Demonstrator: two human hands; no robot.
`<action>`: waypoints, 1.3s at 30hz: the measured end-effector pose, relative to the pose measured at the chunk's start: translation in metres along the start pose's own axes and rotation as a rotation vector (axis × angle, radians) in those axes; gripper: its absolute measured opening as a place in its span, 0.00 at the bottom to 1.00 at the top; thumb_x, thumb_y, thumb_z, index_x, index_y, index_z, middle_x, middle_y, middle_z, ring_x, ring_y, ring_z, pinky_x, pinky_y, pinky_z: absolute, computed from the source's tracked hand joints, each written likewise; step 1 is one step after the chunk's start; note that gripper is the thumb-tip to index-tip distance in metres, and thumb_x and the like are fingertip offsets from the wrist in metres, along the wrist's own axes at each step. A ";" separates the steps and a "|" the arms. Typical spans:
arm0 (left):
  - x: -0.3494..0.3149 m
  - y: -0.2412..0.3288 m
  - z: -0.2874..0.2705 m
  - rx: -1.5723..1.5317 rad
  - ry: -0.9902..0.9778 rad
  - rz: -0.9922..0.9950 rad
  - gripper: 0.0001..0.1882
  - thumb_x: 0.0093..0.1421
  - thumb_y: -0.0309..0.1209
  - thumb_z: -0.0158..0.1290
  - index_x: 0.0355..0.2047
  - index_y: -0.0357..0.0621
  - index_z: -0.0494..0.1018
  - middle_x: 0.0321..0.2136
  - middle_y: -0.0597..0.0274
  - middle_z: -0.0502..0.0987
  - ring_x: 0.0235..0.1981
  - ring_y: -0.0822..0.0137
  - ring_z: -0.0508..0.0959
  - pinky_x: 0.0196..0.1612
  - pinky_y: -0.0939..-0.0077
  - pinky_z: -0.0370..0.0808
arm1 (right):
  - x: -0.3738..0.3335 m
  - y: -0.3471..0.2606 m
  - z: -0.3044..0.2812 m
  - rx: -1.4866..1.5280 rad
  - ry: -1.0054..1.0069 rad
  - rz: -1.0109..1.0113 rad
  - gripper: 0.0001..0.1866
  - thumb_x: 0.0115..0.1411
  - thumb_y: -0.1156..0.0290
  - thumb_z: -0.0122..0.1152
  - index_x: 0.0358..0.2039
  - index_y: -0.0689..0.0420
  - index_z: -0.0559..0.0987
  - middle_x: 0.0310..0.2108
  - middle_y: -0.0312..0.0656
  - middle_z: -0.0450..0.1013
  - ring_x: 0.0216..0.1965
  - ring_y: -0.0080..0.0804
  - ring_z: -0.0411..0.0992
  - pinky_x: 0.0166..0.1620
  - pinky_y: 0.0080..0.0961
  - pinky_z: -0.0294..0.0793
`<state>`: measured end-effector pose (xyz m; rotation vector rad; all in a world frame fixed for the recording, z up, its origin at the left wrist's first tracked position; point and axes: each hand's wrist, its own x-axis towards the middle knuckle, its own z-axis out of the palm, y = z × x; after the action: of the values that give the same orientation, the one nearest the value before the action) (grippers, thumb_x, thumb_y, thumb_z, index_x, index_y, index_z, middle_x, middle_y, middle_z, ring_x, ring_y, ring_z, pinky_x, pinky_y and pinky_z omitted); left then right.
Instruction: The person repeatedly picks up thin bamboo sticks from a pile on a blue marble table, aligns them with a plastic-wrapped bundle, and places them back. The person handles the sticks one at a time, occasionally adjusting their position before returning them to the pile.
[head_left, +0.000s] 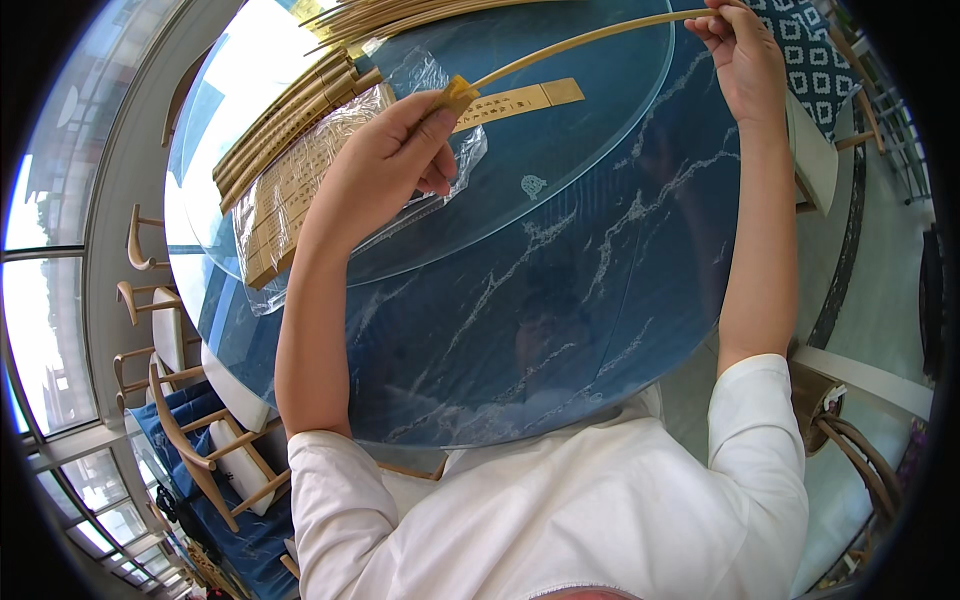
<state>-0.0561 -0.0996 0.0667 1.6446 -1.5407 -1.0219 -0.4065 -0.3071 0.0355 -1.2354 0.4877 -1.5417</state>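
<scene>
A long bamboo strip point(580, 42) spans above the round blue table point(560, 300), bowed between both hands. The left hand point(385, 150) is closed, pinching its flat yellow end; the right hand point(745, 60) grips the far tip with curled fingers. Over-bending could likely snap the strip or let it spring free onto the plastic bag of flat pieces point(300, 190).

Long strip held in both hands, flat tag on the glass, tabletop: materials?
Long strip: probably bamboo or rattan, pale tan, matte, bowing between left hand and right hand. Flat tag: looks like thin bamboo or card, same tan. Tabletop: blue marble-look slab with white veins, glossy; stone or laminate unclear. Round turntable: clear glass.
</scene>
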 end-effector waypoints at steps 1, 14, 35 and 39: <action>0.000 0.000 0.000 0.006 -0.003 0.006 0.21 0.79 0.42 0.49 0.63 0.42 0.75 0.27 0.65 0.81 0.28 0.76 0.83 0.35 0.80 0.82 | 0.000 0.000 0.000 0.001 0.000 -0.002 0.09 0.74 0.69 0.58 0.40 0.61 0.83 0.28 0.37 0.78 0.31 0.29 0.80 0.43 0.30 0.83; -0.003 0.001 0.000 0.004 -0.050 0.115 0.21 0.79 0.36 0.49 0.67 0.41 0.72 0.28 0.65 0.79 0.28 0.77 0.81 0.32 0.79 0.81 | -0.001 0.002 0.006 -0.087 0.044 -0.029 0.09 0.74 0.69 0.58 0.41 0.61 0.82 0.29 0.37 0.79 0.31 0.27 0.79 0.41 0.27 0.83; 0.003 -0.010 0.000 0.067 0.002 0.142 0.19 0.77 0.30 0.52 0.65 0.39 0.73 0.50 0.59 0.86 0.44 0.72 0.86 0.40 0.81 0.81 | -0.002 -0.003 0.013 -0.120 0.069 -0.074 0.09 0.75 0.71 0.56 0.40 0.61 0.82 0.28 0.34 0.76 0.30 0.24 0.77 0.44 0.26 0.84; 0.002 -0.007 0.001 0.110 0.007 0.139 0.20 0.76 0.33 0.53 0.64 0.41 0.73 0.49 0.59 0.86 0.43 0.71 0.86 0.42 0.79 0.82 | 0.000 -0.002 0.012 -0.115 0.062 -0.102 0.09 0.75 0.71 0.56 0.40 0.60 0.82 0.28 0.34 0.76 0.30 0.23 0.76 0.43 0.24 0.83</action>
<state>-0.0534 -0.1012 0.0603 1.5868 -1.7080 -0.8705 -0.3970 -0.3027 0.0419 -1.3207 0.5672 -1.6613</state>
